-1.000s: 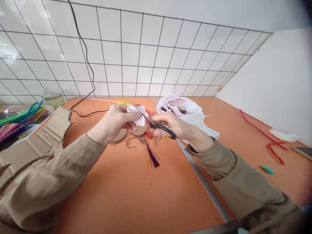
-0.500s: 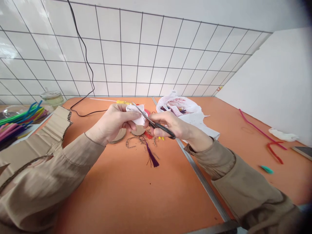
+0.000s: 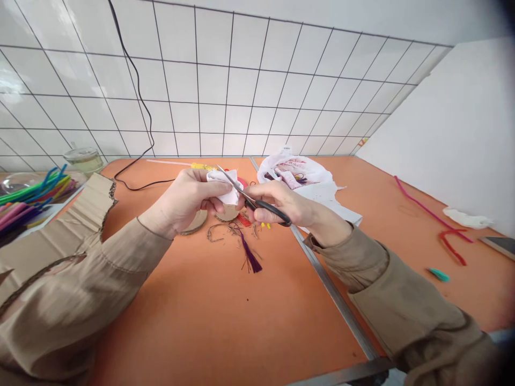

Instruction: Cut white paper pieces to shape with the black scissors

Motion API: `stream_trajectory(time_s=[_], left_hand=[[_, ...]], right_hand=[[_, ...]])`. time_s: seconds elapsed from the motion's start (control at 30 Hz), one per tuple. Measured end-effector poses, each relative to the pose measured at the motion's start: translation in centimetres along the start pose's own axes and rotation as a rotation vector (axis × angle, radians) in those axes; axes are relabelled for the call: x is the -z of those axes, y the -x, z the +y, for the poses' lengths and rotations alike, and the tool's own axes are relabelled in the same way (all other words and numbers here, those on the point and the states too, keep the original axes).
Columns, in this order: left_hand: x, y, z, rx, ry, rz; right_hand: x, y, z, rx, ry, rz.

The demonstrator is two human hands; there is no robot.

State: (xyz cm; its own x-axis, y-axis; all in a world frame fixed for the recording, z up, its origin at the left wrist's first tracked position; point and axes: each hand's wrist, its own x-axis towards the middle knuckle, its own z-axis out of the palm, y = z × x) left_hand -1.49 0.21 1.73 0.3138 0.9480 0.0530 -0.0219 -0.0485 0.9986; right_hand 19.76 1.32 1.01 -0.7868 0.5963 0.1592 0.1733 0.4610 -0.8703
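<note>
My left hand (image 3: 193, 195) pinches a small folded piece of white cloth (image 3: 222, 188) above the table. My right hand (image 3: 277, 201) is closed around the black handles of a pair of scissors (image 3: 270, 211). The scissor blades lie across the cloth's right side, pointing up and left; whether they are cutting into it I cannot tell. Below the hands lie round cardboard pieces (image 3: 227, 213) and a purple tassel (image 3: 251, 257). A red round thing, partly hidden, shows just behind the scissors.
An orange table (image 3: 209, 316) has a metal seam right of centre. Behind my right hand sits a white plastic bag (image 3: 317, 171). At left are torn cardboard (image 3: 72, 214), pipe cleaners (image 3: 32, 195) and a glass jar (image 3: 83, 161). A glue gun's black cord (image 3: 139, 91) hangs along the tiled wall.
The view has shifted slightly. Both hands keep their hold on the cloth and the scissors, with almost no visible movement between them.
</note>
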Motion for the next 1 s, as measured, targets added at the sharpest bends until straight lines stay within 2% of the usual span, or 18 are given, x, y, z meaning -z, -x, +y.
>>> stream_trajectory(time_s=[0.17,0.37,0.57,0.87,1.0], left_hand=[[-0.05,0.09,0.13,0.001,0.015,0.001],[-0.08,0.13,0.14,0.006,0.012,0.006],[0.03,0.07,0.04,0.010,0.025,0.005],[0.17,-0.02,-0.14,0.000,0.049,-0.027],[0.22,0.00,-0.06,-0.013,0.056,-0.040]], right_hand=[[0.15,-0.22,0.31,-0.026,0.007,-0.027],[0.20,-0.26,0.67,0.035,0.014,-0.008],[0.06,-0.14,0.66,-0.008,0.000,-0.014],[0.03,-0.28,0.50,0.075,0.009,-0.034],[0.07,-0.27,0.38,0.078,0.035,-0.003]])
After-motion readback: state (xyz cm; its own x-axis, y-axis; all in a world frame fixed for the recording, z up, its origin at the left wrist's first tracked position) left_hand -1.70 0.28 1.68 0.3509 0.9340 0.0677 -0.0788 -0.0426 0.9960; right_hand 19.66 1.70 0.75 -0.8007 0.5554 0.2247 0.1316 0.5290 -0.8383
